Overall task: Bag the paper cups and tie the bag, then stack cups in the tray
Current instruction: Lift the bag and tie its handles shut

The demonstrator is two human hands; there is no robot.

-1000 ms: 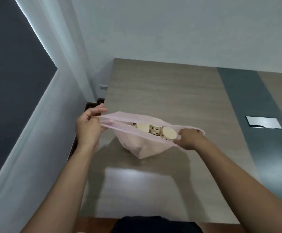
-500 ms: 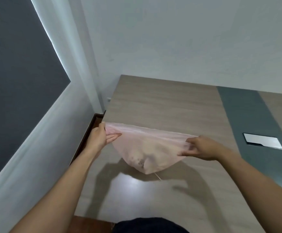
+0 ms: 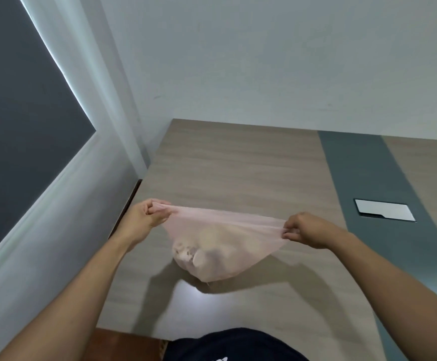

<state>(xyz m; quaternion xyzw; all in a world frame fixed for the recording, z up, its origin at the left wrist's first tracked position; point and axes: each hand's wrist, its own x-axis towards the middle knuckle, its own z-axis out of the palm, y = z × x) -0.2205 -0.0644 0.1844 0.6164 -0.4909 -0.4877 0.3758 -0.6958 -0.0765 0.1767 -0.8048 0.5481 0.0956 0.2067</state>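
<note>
Head view: left hand and right hand well apart, each with fingers curled tight on one end of the bag mouth. Mouth drawn out flat and taut between them, above the table. Cups only dimly seen through the thin pink film, slumped low in the sagging belly; how many, impossible to tell. Bottom of the bag near the table or just touching it; not clear which. A silver plate set in the grey strip to the right, well apart from the bag. No tray in sight. Bagging apparently done, tying not yet. Risks from here, by judgement: film this thin liable to stretch or tear at the pinch points if pulled harder; a slip at either hand likely to drop that side, open the mouth and spill cups onto the table. Too little slack film above the cups, and the ends may prove too short to cross and knot. Cups lying to the left of the belly likely to swing the bag during a twist, dragging film out of one grip. Hard pressing while knotting apt to crush the paper rims.
</note>
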